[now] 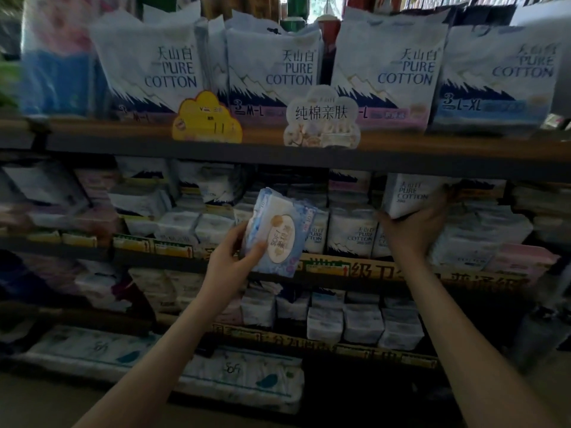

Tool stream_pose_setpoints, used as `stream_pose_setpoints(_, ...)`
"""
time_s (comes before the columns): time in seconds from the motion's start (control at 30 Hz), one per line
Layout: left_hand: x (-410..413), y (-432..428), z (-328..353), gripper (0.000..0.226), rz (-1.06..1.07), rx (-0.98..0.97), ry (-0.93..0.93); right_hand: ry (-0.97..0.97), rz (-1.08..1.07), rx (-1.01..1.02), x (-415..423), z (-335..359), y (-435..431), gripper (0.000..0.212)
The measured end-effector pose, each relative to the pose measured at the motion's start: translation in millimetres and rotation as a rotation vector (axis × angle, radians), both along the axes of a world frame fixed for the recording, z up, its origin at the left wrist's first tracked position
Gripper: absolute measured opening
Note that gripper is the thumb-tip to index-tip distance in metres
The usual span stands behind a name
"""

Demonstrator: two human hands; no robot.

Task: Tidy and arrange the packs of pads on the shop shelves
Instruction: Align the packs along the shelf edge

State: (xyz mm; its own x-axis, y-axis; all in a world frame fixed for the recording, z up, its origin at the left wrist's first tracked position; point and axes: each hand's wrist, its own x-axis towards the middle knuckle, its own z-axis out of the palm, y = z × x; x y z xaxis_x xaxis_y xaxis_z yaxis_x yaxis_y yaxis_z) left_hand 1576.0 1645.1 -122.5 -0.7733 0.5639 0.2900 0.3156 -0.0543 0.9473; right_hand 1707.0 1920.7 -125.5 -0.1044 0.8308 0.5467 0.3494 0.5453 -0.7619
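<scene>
Head view: a blue pack (279, 230) marked SOFT is being gripped at its lower left edge by the left hand (230, 257), thumb across the front, tilted, in front of the second shelf (355, 281). A white PURE COTTON pack (408, 194) is being clasped from beneath by the right hand (414, 230), fingers curled round its lower edge, just under the top shelf board (123, 131), on which larger white packs (278, 72) are being displayed upright.

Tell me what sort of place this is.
Most likely a shop aisle for hygiene goods: shelves hold rows of matching packs of pads, price labels line the shelf edges, and a yellow price sign stands on the top shelf.
</scene>
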Motion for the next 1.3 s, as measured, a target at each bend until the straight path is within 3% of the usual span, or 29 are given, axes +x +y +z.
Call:
stream_pose_setpoints(0.07, -5.8, -1.0, -0.2, 0.045, -0.007, -0.019, -0.028, -0.039, -0.025, 0.052, 4.0, -10.6, -7.4, 0.121)
stream_pose_setpoints(0.33, -5.1, 2.6, -4.1, 0.028, -0.103, -0.103, -0.242, -0.069, 0.020, 0.295, 16.2, -25.9, -32.3, 0.087)
stream_pose_setpoints(0.53, 2.9, 0.4, -9.7, 0.029, -0.079, -0.115, -0.324, -0.061, 0.016, 0.186, 11.8, -23.7, -1.0, 0.072)
stream_pose_setpoints(0.7, 8.4, 11.4, -13.8, 0.034, -0.024, -0.114, -0.324, -0.240, 0.052, 0.088, 4.2, -11.9, 17.9, 0.059)
stream_pose_setpoints(0.8, 13.4, 23.8, -15.4, 0.027, -0.036, -0.115, -0.315, -0.306, 0.063, 0.127, 6.8, -13.1, 23.4, 0.056)
stream_pose_setpoints(0.93, 17.2, 37.8, -15.4, 0.029, -0.060, -0.155, -0.300, -0.243, 0.116, 0.246, 15.5, -20.4, 9.8, 0.052)
stream_pose_setpoints(1.07, 14.1, 43.6, -17.7, 0.026, -0.105, -0.226, -0.309, -0.191, 0.464, 0.207, 19.6, -9.7, -23.9, 0.054)
stream_pose_setpoints(1.17, 10.4, 45.6, -15.7, 0.028, -0.148, -0.275, -0.281, -0.273, 0.800, -0.011, 14.0, 4.5, -49.2, 0.059)
stream_pose_setpoints(1.3, 4.8, 35.0, -7.5, 0.024, -0.228, -0.284, -0.292, -0.467, 1.065, -0.328, -2.5, 10.8, -68.5, 0.070)
